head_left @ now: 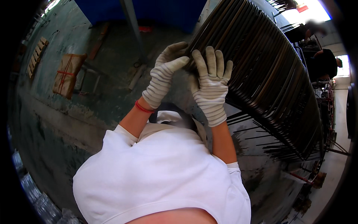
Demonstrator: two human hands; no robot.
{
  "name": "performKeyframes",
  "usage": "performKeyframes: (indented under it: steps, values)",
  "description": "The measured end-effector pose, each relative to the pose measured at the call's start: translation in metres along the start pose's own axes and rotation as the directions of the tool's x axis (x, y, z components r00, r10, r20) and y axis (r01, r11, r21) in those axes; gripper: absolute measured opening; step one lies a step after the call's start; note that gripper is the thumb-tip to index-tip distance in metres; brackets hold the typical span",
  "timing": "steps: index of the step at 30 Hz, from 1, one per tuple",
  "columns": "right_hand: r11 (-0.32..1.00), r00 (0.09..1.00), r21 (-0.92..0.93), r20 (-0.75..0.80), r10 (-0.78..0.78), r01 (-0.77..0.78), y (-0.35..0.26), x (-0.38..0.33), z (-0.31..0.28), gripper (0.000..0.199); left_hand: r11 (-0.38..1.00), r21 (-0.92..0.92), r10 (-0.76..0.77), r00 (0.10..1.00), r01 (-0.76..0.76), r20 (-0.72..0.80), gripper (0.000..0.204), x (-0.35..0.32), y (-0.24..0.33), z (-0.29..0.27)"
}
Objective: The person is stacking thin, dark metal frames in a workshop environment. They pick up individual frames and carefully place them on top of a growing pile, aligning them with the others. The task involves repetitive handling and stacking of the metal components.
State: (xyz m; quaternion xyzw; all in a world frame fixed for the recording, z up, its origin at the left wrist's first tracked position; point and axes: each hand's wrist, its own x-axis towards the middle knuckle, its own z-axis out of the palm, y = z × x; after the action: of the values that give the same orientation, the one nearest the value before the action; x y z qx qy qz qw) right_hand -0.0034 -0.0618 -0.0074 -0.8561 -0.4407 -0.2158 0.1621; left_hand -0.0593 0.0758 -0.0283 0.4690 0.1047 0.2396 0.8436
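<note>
A long, tight row of dark bent metal rods or tubes [266,63] runs from the top middle down to the right. At its near left end my right hand [212,80], in a white-and-grey striped work glove, lies with fingers stretched out and spread over the rods. My left hand [167,69], gloved the same way, is at the row's left edge, thumb and fingers apart. Whether its fingertips touch the rods I cannot tell. Neither hand visibly holds anything. A red bead bracelet [144,107] circles my left wrist.
A brown wrapped bundle tied with red cord [68,74] and a wooden pallet [37,56] are at the left. A grey post [131,26] stands before a blue panel [164,13]. Dark rod ends [253,128] jut out below the row. A person in dark clothes [322,63] is at the far right.
</note>
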Motion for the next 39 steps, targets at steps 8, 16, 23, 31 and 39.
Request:
performKeyframes:
  steps: [8,16,23,31,39]
  values:
    - [1.000,1.000,-0.031,-0.027,0.001,-0.002,-0.002,-0.002,0.006,0.069,0.996,0.085,0.000,0.999,-0.003,0.032,0.048,0.005,0.008,-0.002]
    - [0.999,1.000,-0.044,-0.022,-0.001,0.000,0.001,-0.005,0.011,0.068,0.947,0.307,-0.137,0.985,0.099,0.105,0.041,0.015,0.004,-0.008]
    - [0.997,1.000,-0.073,0.022,-0.009,0.011,0.001,-0.004,0.006,0.073,0.939,0.319,-0.154,0.987,0.131,0.050,0.045,0.019,0.003,-0.004]
    - [0.999,1.000,-0.041,-0.024,-0.015,0.014,0.004,-0.008,0.011,0.072,0.900,0.358,-0.303,0.947,0.248,0.107,0.047,0.027,0.009,-0.008]
    - [1.000,0.999,-0.014,-0.033,-0.018,0.018,0.006,-0.009,0.010,0.070,0.943,0.226,-0.268,0.960,0.245,0.079,0.057,0.016,0.018,-0.002]
